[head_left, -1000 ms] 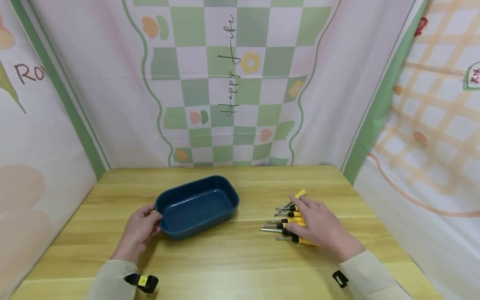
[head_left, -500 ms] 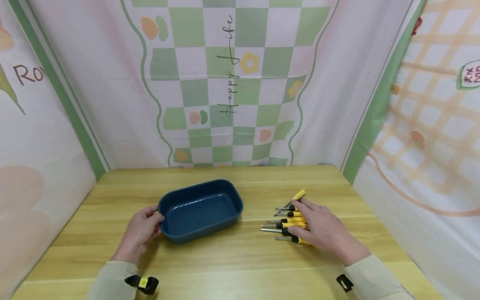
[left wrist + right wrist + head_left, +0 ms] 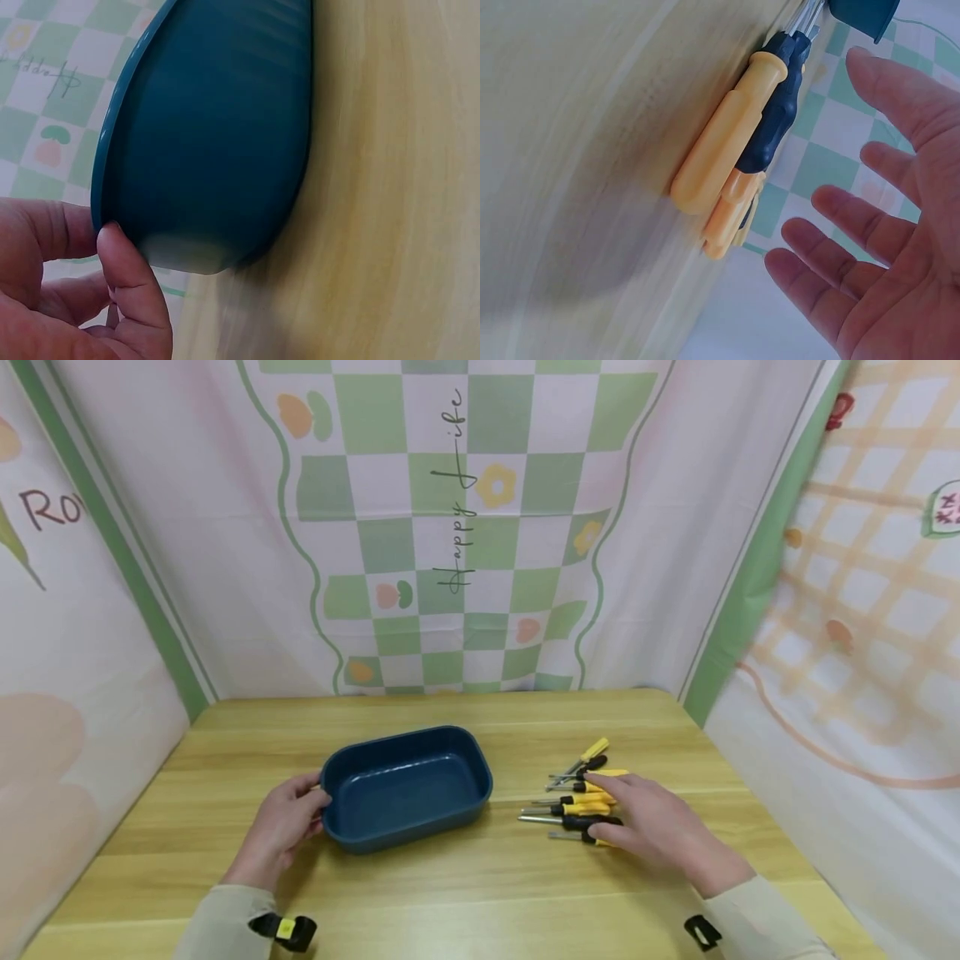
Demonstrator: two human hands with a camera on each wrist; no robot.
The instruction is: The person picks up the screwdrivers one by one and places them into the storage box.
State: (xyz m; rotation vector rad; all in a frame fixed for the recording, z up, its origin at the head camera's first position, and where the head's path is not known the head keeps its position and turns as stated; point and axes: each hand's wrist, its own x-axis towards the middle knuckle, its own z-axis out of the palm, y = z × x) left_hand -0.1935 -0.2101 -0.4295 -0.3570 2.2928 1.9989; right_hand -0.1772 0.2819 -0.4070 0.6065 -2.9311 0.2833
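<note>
A dark blue rectangular dish [image 3: 405,793] sits at a slant on the left-centre of the table. My left hand [image 3: 283,822] pinches its left end, thumb inside the rim and fingers outside, as the left wrist view also shows on the dish wall [image 3: 210,135]. To the right lie several screwdrivers with yellow or black handles, shafts mostly pointing left; one is a black-handled screwdriver [image 3: 588,821]. Over their handle ends my right hand [image 3: 660,822] hovers with fingers spread. In the right wrist view a yellow screwdriver handle [image 3: 724,139] shows apart from the fingers, and the palm holds nothing.
The wooden table [image 3: 450,910] ends at a patterned cloth backdrop [image 3: 442,568], with side curtains left and right. Black straps [image 3: 283,929] are on both wrists. A yellow-handled screwdriver [image 3: 595,749] lies angled at the back of the group.
The dish has slid slightly right and nearer, with my left hand holding its end. My right hand has drawn back to the right, uncovering more of the screwdriver handles.
</note>
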